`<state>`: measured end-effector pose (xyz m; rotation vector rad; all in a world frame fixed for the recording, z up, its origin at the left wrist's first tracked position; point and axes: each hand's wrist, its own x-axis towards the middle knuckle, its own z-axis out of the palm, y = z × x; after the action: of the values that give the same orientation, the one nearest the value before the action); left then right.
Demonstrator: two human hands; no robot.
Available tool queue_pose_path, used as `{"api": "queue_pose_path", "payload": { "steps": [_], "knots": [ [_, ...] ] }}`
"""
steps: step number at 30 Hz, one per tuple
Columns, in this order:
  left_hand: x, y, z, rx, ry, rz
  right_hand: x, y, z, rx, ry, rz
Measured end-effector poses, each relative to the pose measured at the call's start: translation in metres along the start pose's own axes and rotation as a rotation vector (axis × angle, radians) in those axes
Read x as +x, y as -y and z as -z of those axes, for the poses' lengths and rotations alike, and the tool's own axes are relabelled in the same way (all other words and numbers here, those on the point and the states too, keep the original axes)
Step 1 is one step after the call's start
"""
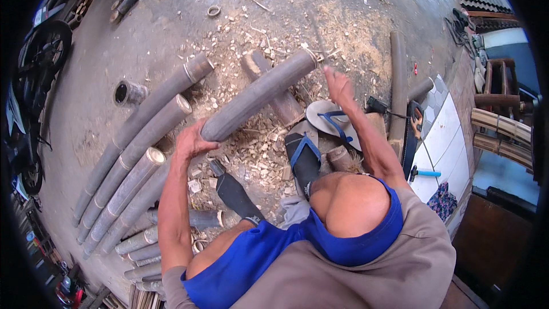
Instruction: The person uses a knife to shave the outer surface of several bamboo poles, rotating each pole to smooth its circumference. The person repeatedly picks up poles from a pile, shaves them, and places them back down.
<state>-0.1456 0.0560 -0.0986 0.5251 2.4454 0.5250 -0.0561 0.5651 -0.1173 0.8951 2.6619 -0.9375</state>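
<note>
A thick grey-brown bamboo section [260, 100] slants across the middle, its far right end pale and freshly cut. Near its lower left end my left hand [193, 139] is closed around it. Under it, a shorter bamboo piece [287, 109] lies crosswise on the floor. My right hand [339, 87] is a closed fist just right of the cut end. From it a thin, dark, blade-like tool [319, 31] seems to reach away, smeared by motion; its handle is hidden in my fingers. Pale wood chips [269, 154] cover the floor around my feet.
Several long curved bamboo poles [134, 109] lie to the left, with a short hollow piece [130, 92] beside them. A sandal [333, 123] lies near my foot. On the right are a bamboo pole [397, 80], a handsaw [416, 126] and a blue-handled hammer [426, 173]. A motorcycle [43, 80] stands far left.
</note>
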Motion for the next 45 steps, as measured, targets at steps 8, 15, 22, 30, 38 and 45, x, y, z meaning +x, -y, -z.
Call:
{"api": "queue_pose_path", "payload": {
  "steps": [8, 15, 22, 30, 38, 45],
  "knots": [
    [-0.037, -0.018, -0.045, 0.419, -0.394, -0.028, -0.016, -0.008, -0.004, -0.030, 0.036, 0.011],
    [-0.015, -0.013, -0.019, 0.199, -0.133, 0.033, -0.016, -0.010, -0.010, -0.061, -0.121, 0.096],
    [-0.021, -0.018, -0.032, 0.317, -0.306, -0.026, -0.011, -0.010, -0.002, -0.015, -0.102, 0.020],
    [-0.027, 0.002, -0.034, 0.250, -0.284, -0.069, -0.009, -0.007, 0.001, 0.011, 0.026, -0.016],
    [-0.028, -0.006, -0.035, 0.324, -0.386, -0.080, -0.020, -0.011, -0.009, -0.140, -0.049, 0.112],
    [-0.030, 0.004, -0.035, 0.279, -0.296, -0.040, -0.037, 0.007, 0.000, -0.222, 0.054, 0.191]
  ]
}}
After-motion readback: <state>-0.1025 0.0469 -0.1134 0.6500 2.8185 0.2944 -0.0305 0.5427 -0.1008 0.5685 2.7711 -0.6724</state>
